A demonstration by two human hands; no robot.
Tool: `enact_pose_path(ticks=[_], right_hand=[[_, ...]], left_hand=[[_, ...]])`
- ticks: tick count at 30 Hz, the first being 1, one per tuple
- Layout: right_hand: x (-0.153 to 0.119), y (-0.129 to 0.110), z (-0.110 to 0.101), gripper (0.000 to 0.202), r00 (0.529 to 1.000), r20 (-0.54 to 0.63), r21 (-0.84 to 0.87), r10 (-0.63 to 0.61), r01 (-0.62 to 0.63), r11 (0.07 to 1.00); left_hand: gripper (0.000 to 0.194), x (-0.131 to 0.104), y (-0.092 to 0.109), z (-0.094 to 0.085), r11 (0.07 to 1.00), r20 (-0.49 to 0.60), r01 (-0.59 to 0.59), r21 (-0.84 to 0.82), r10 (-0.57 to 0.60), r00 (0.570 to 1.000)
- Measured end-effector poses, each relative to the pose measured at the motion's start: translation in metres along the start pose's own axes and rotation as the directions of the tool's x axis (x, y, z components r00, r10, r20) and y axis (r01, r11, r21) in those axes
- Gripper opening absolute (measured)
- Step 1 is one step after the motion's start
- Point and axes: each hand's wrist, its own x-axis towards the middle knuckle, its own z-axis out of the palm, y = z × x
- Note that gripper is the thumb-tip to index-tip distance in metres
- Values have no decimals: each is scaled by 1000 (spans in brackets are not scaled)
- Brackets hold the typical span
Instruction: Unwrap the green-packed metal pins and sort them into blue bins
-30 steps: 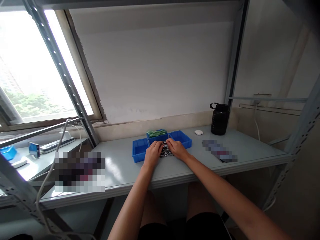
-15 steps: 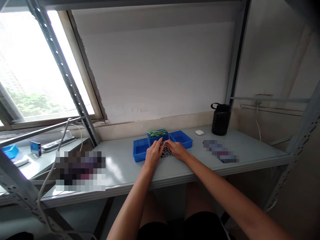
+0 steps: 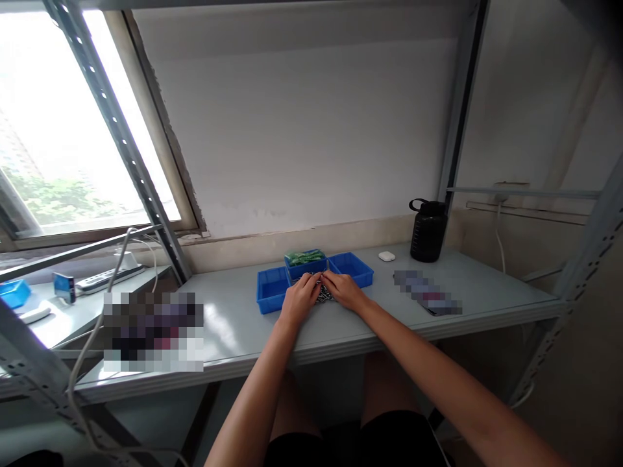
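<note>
Now, left hand (image 3: 300, 298) and right hand (image 3: 345, 291): fingers curled, tips all but meeting over the small metal pieces (image 3: 324, 296); whether anything's pinched, can't tell. Each piece looks light, stiff, slick, hardly fragile; nip one mid-length. They're heaped on the table (image 3: 243, 334), on the near side of the blue trays (image 3: 271, 303). Against half a second ago, fingertips sit closer together; the trays haven't budged.

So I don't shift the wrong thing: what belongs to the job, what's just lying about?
Likely job:
small silvery metal pieces, between left hand and right hand
three rectangular blue plastic bins
green plastic-wrapped bundle inside one

Likely lying about:
black cylindrical bottle
small rounded white case
</note>
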Motion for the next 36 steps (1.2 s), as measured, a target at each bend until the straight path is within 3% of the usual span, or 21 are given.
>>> enact_pose_path(ticks=[7, 14, 24, 36], right_hand=[[0, -3, -2, 25, 1000, 24, 15, 10, -10, 1000], [2, 4, -6, 28, 980, -120, 154, 161, -141, 978], [1, 8, -4, 26, 980, -143, 115, 141, -126, 985], [0, -3, -5, 22, 998, 6, 114, 59, -59, 992]], left_hand=[[22, 0, -2, 1, 999, -31, 7, -38, -9, 999], [23, 0, -6, 2, 999, -68, 43, 7, -42, 997], [19, 3, -3, -6, 993, -102, 96, -65, -102, 989], [14, 1, 2, -7, 998, -76, 22, -51, -26, 997]])
